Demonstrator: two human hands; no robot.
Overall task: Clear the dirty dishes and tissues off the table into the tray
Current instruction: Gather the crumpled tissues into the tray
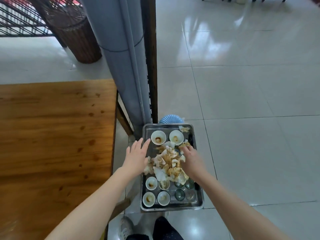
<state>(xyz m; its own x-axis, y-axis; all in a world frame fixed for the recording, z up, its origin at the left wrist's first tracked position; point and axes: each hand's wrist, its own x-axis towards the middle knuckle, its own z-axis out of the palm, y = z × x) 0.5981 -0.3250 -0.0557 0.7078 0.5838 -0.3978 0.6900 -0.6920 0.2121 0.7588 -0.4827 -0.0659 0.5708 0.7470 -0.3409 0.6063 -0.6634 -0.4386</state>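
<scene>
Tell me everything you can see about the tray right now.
The tray is a rectangular grey metal pan with a raised rim, lying flat beside the table; its support is hidden. It holds six stained white bowls, greenish glasses near right, and a heap of soiled tissues mid-tray. The left hand reaches over its left rim; the right hand lies on the tissues.

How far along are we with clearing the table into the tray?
Mostly done: six white bowls, the glasses and a heap of stained tissues sit in the tray. In hand: the right hand rests on the tissues, the left hand hovers open by the tray's left rim. Left: the table's visible part shows only stains; the rest is out of view.
</scene>
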